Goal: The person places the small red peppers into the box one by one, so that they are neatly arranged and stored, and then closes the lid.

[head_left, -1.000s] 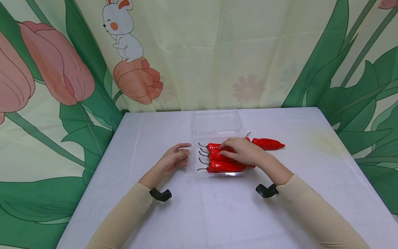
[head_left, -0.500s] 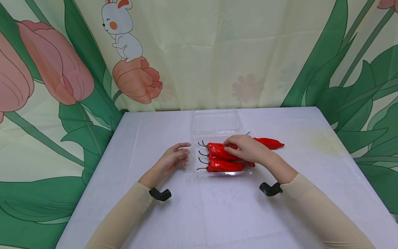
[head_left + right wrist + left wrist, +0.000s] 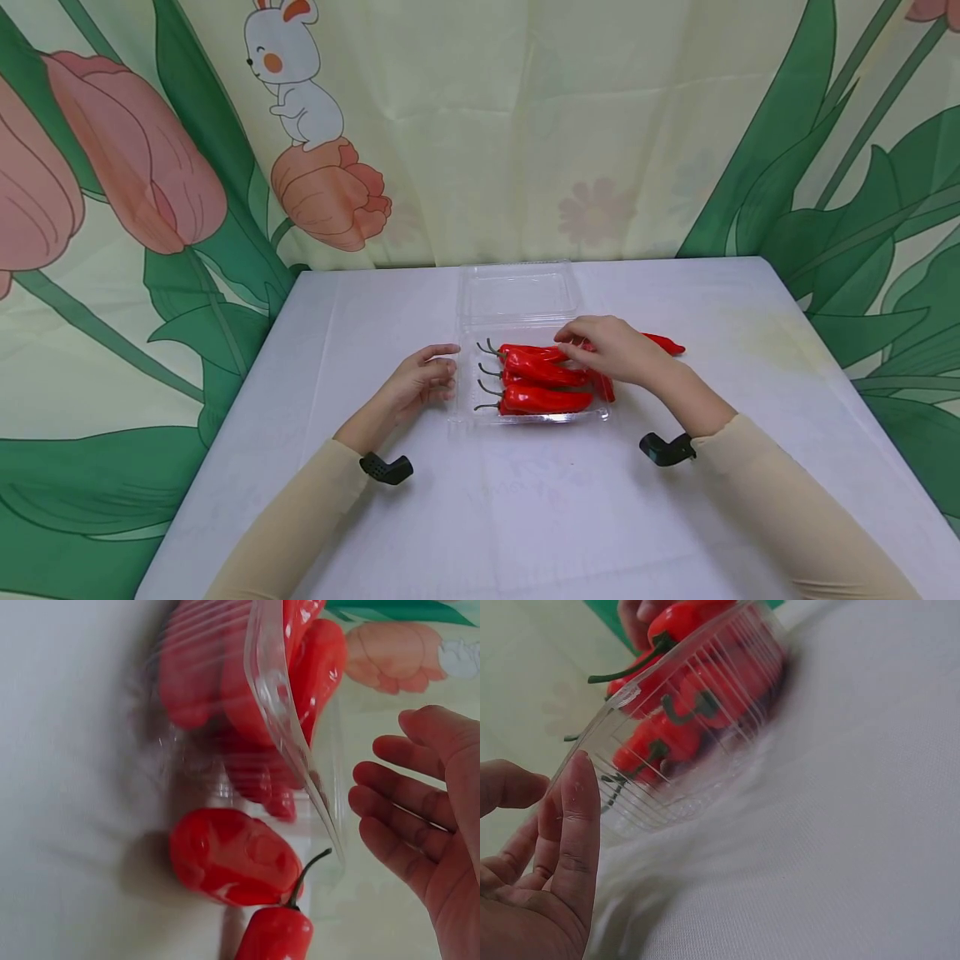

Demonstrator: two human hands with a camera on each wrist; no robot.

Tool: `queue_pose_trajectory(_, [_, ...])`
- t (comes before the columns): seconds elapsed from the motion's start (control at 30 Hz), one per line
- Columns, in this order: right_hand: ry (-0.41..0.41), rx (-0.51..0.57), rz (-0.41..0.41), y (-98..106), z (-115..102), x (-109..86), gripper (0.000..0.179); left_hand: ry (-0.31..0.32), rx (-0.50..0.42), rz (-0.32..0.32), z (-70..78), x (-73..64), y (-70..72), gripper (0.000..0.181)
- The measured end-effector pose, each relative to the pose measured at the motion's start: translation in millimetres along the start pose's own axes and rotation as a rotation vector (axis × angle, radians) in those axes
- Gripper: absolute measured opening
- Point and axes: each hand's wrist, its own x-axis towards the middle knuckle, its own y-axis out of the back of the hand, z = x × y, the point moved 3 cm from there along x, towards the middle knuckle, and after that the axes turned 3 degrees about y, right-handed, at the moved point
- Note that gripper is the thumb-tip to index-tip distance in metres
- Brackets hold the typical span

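A clear plastic clamshell container (image 3: 480, 417) lies on the table with its lid (image 3: 517, 296) folded back. Several red chili peppers (image 3: 543, 402) are in it, most with their stems toward my left hand (image 3: 422, 382). That hand is at the container's left edge. In the left wrist view its thumb and fingers lie on either side of the rim (image 3: 604, 712). My right hand (image 3: 618, 348) hovers over the right end of the peppers, fingers loosely bent and holding nothing. Outside the container lie a pepper (image 3: 232, 855) and a stemmed pepper (image 3: 274, 937), partly cut off by the frame.
A white cloth covers the table (image 3: 525, 517). Behind it hangs a backdrop (image 3: 480, 125) printed with tulips, leaves and a rabbit. A small black device (image 3: 667, 450) is strapped at the right wrist, and a similar black device (image 3: 386, 468) at the left.
My right hand has let go of a pepper in the back of the row and moved rightward. The pepper shifted slightly, stem upward. My left hand stays put.
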Motion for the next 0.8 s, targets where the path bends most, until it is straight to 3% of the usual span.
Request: queue_pose_trajectory(0.8, [-0.085,-0.072,0.058,18,42,-16.3,0.026,-0.002,0.006,0.001,1.8,-1.9,-1.7,0.051])
